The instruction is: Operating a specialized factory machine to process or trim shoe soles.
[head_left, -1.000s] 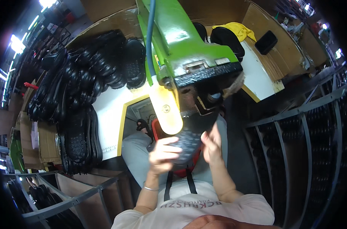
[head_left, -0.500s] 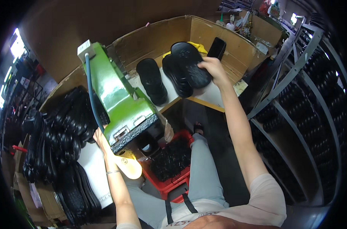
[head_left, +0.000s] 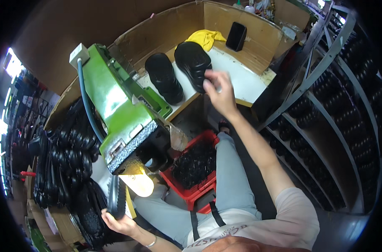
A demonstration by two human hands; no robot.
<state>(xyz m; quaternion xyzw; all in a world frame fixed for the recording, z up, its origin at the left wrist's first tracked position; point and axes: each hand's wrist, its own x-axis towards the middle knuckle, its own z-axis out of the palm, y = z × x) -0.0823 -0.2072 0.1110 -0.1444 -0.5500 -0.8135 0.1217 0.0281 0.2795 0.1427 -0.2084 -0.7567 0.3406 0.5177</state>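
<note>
1. Down low, the left hand (head_left: 120,222) grips a black shoe sole (head_left: 115,196) on edge, fingers wrapped around its lower end, beside the heap of black soles (head_left: 65,164).
2. A red crate (head_left: 197,185) of black pieces sits by the knees, under the green machine (head_left: 119,113).
3. Farther out, the right hand (head_left: 219,93) hangs with fingers loosely spread, holding nothing, just beside a stack of black soles (head_left: 193,63) on the white table (head_left: 241,82).
4. Another stack (head_left: 163,77) stands left of it.

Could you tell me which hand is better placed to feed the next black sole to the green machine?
Left, probably: the left hand already grips a black sole just below the green machine, while the right hand is empty.
</note>
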